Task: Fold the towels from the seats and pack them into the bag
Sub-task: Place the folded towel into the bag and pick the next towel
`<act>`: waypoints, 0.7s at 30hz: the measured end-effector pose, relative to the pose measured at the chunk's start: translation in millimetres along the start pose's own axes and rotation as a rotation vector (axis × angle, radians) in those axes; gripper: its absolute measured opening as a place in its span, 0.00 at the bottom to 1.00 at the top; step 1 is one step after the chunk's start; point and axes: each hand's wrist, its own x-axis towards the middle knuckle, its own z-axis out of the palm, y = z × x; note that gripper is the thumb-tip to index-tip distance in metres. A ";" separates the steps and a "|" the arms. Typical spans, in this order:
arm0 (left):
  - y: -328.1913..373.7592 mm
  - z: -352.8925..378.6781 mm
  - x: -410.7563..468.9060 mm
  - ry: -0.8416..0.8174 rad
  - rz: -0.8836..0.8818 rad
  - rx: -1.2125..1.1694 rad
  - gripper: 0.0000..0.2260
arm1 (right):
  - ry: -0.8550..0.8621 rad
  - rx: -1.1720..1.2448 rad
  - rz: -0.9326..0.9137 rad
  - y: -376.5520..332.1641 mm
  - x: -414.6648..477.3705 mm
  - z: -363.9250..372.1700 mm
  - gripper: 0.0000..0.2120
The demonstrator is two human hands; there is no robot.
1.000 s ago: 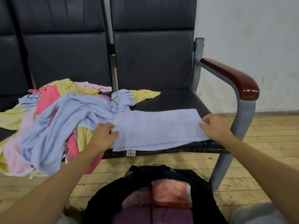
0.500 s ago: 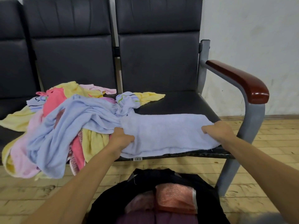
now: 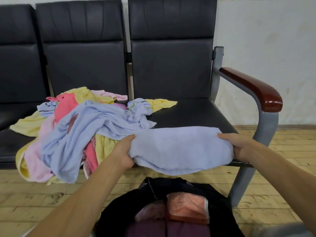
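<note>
A folded light-blue towel (image 3: pixel 181 149) lies across the front edge of the right-hand seat (image 3: pixel 193 113). Its near edge sags past the seat rim, above the open bag (image 3: pixel 119 207) on the floor. Whether the towel rests on the cushion or is lifted just clear of it cannot be told.

The left hand (image 3: pixel 124 151) grasps the towel's left end, with the thumb lying along the top and the fingers curled under the cloth. The right hand (image 3: pixel 239 146) grasps the right end in the same way, thumb on top.

Just to the left, touching the folded towel, a loose pile of towels (image 3: pixel 68 127) in blue, yellow, pink and coral covers the middle seat and hangs over its front. One small blue piece in the pile has wavy green and dark stripes.

The black bag stands between the person's forearms, directly below the held towel. Inside it are a folded orange-pink towel (image 3: pixel 186 207), a pale pink one beside it and a purple one (image 3: pixel 171 228) nearer the camera.

A red-brown armrest (image 3: pixel 253 88) on a grey metal frame stands to the right of the seat. The floor (image 3: pixel 34 194) is worn wooden boards.
</note>
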 end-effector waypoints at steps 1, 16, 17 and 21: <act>2.2 -1.1 -0.5 0.010 0.041 0.017 0.10 | -0.026 -0.015 0.009 -0.6 -4.0 1.9 0.18; 31.2 82.5 -30.7 -0.017 0.298 0.492 0.09 | -0.214 -0.078 0.045 -0.9 -9.1 28.6 0.14; 24.3 95.2 -29.5 -0.021 0.305 0.560 0.06 | -0.219 -0.075 0.050 -0.2 -9.1 27.6 0.15; -8.3 133.5 -20.3 -0.048 0.316 0.929 0.08 | -0.228 -0.064 0.064 -0.9 -9.0 22.6 0.14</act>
